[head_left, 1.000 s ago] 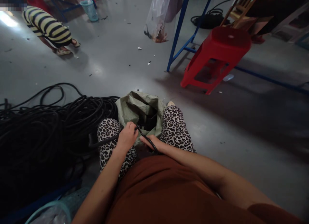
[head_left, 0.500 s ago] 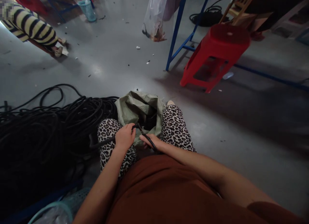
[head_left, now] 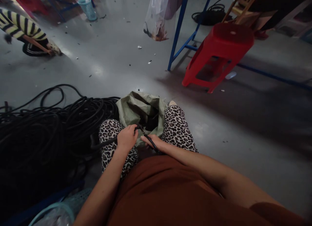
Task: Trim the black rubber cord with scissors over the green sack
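Hands barely shifted since before; striped person far left has moved off. Left hand [head_left: 126, 139] grips black cable [head_left: 107, 142], right hand [head_left: 154, 142] pinches its thin end, just before green sack [head_left: 136, 109] w/ dark bits inside. Cable pile [head_left: 48, 128] left of sack; red stool [head_left: 219, 54] beyond.

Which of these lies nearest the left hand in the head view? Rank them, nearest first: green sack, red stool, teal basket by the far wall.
1. The green sack, just ahead of the left hand, between the knees.
2. The red stool, across the floor ahead to the right.
3. The teal basket, far off at the upper left, beside the blue frame.
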Demonstrator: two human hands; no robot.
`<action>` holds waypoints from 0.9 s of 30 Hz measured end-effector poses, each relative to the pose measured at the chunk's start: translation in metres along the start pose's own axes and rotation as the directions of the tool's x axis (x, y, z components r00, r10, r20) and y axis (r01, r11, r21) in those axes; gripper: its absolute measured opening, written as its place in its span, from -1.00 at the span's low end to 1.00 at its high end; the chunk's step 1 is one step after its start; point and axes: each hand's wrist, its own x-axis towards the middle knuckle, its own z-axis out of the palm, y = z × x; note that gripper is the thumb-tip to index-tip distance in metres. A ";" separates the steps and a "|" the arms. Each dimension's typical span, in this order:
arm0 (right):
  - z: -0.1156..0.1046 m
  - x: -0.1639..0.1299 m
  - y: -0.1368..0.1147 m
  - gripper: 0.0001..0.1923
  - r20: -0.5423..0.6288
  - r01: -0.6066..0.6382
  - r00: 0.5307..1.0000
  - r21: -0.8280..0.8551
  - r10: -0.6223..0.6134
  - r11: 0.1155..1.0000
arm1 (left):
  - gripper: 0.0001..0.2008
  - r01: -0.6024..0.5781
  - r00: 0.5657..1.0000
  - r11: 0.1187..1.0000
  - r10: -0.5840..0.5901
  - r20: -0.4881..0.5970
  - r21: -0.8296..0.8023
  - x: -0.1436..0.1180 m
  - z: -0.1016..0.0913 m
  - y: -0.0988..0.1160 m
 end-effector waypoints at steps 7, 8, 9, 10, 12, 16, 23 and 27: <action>0.001 -0.001 -0.006 -0.57 0.015 -0.032 0.999 0.035 0.031 0.999 | -0.76 -0.034 0.999 0.999 0.034 0.027 0.003 0.000 -0.001 0.003; 0.001 -0.001 -0.006 -0.57 0.017 -0.030 0.999 0.030 0.030 0.999 | -0.75 -0.037 0.999 0.999 0.037 0.035 0.004 0.000 -0.001 0.004; 0.001 -0.001 -0.006 -0.57 0.017 -0.027 1.000 0.025 0.026 0.999 | -0.75 -0.038 0.998 0.999 0.038 0.044 0.008 0.000 -0.001 0.004; 0.001 -0.001 -0.006 -0.58 0.018 -0.023 1.000 0.021 0.023 1.000 | -0.75 -0.039 0.998 0.999 0.038 0.051 0.014 0.000 -0.001 0.005; 0.000 0.000 -0.006 -0.59 0.016 -0.015 1.000 0.010 0.015 1.000 | -0.75 -0.041 0.997 0.999 0.040 0.061 0.022 0.000 -0.001 0.006; -0.002 0.005 -0.001 -0.58 0.022 -0.004 1.000 -0.040 0.004 0.999 | -0.74 -0.059 0.995 0.998 0.058 0.076 0.017 0.001 -0.001 0.006; -0.004 0.014 0.011 -0.51 -0.030 0.019 0.999 -0.124 -0.023 0.992 | -0.72 -0.071 0.994 0.997 0.072 0.084 -0.011 0.003 -0.001 0.007; -0.006 0.009 0.008 -0.45 -0.074 0.086 0.991 -0.245 -0.107 0.966 | -0.72 -0.061 0.995 0.998 0.063 0.073 -0.027 0.004 0.001 0.008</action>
